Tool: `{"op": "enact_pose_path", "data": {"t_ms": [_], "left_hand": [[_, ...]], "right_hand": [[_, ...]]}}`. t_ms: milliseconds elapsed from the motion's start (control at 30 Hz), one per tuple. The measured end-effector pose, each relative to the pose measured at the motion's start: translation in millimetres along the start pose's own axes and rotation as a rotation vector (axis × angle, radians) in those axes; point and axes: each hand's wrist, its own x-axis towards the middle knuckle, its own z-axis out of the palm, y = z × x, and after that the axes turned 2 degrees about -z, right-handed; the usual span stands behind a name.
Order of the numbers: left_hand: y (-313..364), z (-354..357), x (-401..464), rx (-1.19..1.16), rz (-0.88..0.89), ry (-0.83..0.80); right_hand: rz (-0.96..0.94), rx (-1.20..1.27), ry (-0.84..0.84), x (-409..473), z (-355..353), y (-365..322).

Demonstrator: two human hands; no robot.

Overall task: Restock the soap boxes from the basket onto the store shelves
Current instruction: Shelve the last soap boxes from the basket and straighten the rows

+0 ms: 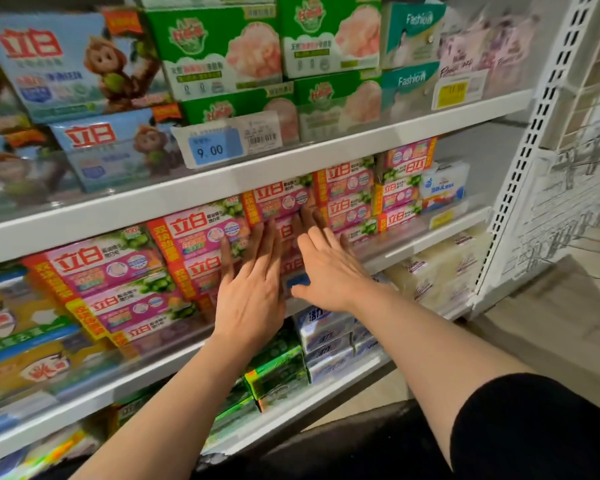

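Both hands lay flat with fingers straight, the left hand (250, 292) and right hand (329, 271) side by side pressing on the pink soap boxes (278, 233) stacked on the middle shelf (174, 195), gripping nothing.

Pink soap boxes (201, 233) pack the middle shelf edge to edge, blocking my reach inward. Only a gap at the far right, beside the white-and-blue packs (444, 183), stays open. The shelf above (326, 157) caps the stacks closely.
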Motion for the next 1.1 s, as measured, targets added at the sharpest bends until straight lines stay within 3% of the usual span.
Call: {"op": "enact_pose_path", "data": {"t_ms": [200, 467, 733, 800, 933, 1100], "left_hand": [[12, 6, -6, -0.034, -0.052, -0.019], [32, 30, -30, -0.04, 0.012, -0.215], [37, 28, -33, -0.011, -0.028, -0.258], [39, 27, -36, -0.029, -0.043, -0.265], [42, 21, -29, -0.091, 0.067, -0.13], [48, 1, 19, -0.105, 0.105, 0.013]], "right_hand": [[-0.075, 0.006, 0.002, -10, -4, 16], [0.182, -0.112, -0.342, -21, 14, 74], [0.176, -0.032, -0.376, -21, 11, 79], [0.162, -0.021, -0.276, -22, 4, 78], [0.136, 0.025, 0.097, -18, -15, 69], [0.171, 0.133, 0.196, -2, -30, 61]]}}
